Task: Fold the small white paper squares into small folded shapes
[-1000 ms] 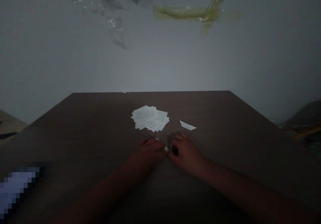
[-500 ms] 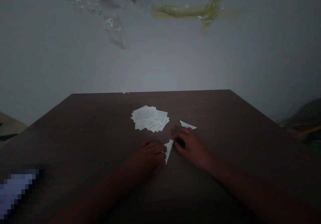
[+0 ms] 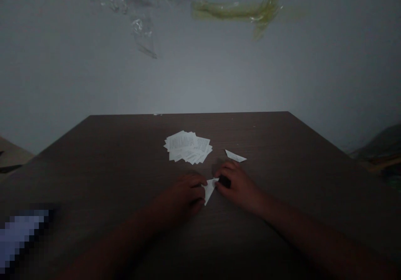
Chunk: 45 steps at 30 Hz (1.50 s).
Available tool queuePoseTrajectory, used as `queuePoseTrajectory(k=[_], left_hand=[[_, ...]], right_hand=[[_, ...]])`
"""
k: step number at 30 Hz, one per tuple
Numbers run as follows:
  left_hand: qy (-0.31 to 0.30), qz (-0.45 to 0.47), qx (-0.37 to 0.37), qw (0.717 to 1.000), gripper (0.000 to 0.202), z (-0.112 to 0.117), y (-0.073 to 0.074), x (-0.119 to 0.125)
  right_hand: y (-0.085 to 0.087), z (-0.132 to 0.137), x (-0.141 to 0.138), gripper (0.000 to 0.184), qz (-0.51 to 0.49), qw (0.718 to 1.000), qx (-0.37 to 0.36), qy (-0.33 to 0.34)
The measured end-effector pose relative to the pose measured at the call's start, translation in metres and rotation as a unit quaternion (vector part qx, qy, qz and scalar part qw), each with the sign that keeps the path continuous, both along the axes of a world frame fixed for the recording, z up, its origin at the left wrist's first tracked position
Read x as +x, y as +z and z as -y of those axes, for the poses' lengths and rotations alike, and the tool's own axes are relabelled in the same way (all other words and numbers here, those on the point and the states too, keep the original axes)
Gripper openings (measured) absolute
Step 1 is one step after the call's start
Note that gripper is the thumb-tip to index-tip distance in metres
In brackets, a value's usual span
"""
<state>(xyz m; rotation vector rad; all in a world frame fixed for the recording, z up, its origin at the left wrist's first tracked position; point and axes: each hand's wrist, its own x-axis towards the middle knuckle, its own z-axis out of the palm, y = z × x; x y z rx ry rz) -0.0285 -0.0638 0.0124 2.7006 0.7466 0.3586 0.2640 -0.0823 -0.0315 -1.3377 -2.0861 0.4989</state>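
Observation:
A small folded paper triangle [image 3: 210, 189] lies between my two hands on the dark table. My left hand [image 3: 190, 194] grips its left side, with the fingertips curled over the edge. At the upper right corner, my right hand [image 3: 233, 180] pinches the paper between thumb and fingers. Just beyond my right hand lies a narrow folded paper strip [image 3: 235, 156] with slanted ends and printed lines. Farther off and to the left is a loose pile of printed paper pieces [image 3: 188, 147], fanned over one another.
The brown wood-grain table [image 3: 125, 146] meets a pale wall [image 3: 200, 71] at its far edge. Yellow tape [image 3: 232, 10] and clear tape [image 3: 144, 33] stick to the wall. A pixelated bright object [image 3: 21, 234] sits at the near left.
My right hand has closed on the paper's upper right corner, which was just apart from it. The paper has turned slightly and shows more of its face. My left fingers have shifted a little.

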Motion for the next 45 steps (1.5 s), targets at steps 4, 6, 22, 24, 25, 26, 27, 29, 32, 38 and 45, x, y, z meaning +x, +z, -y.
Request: queuePoseTrajectory(k=[4, 6, 22, 24, 25, 26, 27, 29, 32, 38, 45], left_hand=[[-0.002, -0.001, -0.008, 1.0, 0.02, -0.001, -0.001, -0.002], [-0.009, 0.003, -0.002, 1.0, 0.021, 0.0, 0.0, -0.002], [-0.014, -0.005, 0.002, 1.0, 0.021, -0.004, 0.002, -0.002], [-0.009, -0.009, 0.004, 1.0, 0.021, -0.004, 0.003, -0.003], [-0.006, -0.009, 0.004, 1.0, 0.022, -0.005, 0.003, -0.003], [-0.003, -0.009, 0.003, 1.0, 0.022, -0.005, 0.003, -0.003], [0.001, -0.007, 0.001, 1.0, 0.022, -0.005, 0.003, -0.004], [0.007, -0.005, -0.003, 1.0, 0.019, -0.006, 0.003, -0.005], [0.024, -0.007, -0.009, 1.0, 0.02, -0.006, 0.004, -0.005], [0.022, -0.012, 0.01, 1.0, 0.021, -0.007, 0.002, -0.005], [0.02, -0.012, 0.001, 1.0, 0.021, -0.007, -0.001, -0.005]], right_hand=[[-0.001, 0.0, 0.0, 0.01, -0.01, 1.0, -0.012, -0.012], [0.0, 0.001, -0.001, 0.011, -0.018, 0.999, -0.02, -0.018], [0.007, 0.003, -0.002, 0.019, -0.021, 1.0, -0.008, 0.018], [0.006, 0.003, -0.002, 0.02, -0.001, 0.999, 0.017, 0.039], [0.006, 0.003, -0.002, 0.019, 0.006, 0.999, 0.023, 0.045], [0.006, 0.003, -0.001, 0.019, 0.012, 0.998, 0.027, 0.046], [0.006, 0.003, -0.001, 0.019, 0.018, 0.998, 0.028, 0.047], [0.006, 0.003, -0.001, 0.021, 0.03, 0.998, 0.026, 0.054], [0.006, 0.004, -0.002, 0.024, 0.041, 0.996, 0.026, 0.075], [0.003, 0.004, -0.002, 0.028, 0.028, 0.999, 0.039, 0.01], [-0.004, 0.001, 0.001, 0.025, 0.005, 1.0, 0.016, 0.019]])
